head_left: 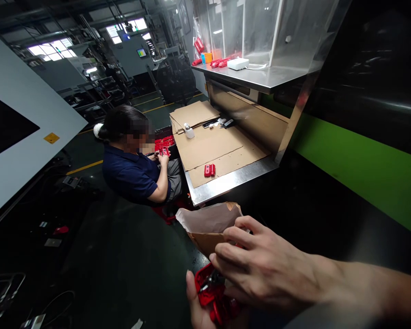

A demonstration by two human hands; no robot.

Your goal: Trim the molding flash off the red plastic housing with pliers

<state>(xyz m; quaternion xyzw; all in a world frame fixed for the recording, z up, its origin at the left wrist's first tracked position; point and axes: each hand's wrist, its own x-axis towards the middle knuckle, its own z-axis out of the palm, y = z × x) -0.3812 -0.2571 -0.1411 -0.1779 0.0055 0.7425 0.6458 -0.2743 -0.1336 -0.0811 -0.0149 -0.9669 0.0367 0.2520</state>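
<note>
- Cradling a red part (204,297) in the left hand (199,316), with the thumb against its edge and the other fingers mostly hidden.
- Curling the bent fingers of the right hand (263,262) above the red part, over a dark tool (212,279); unable to tell if clamped on it.
- Just past those fingers, next to a brown wrapper (205,221) with a pale inside.
- Facing, beyond, a metal-edged table (236,179) with cardboard sheets (208,141) and a second red piece (210,170).
- Near a seated co-worker (130,171), holding another red piece (164,151).

no readable text, yellow sticker (51,137), markings unclear
</note>
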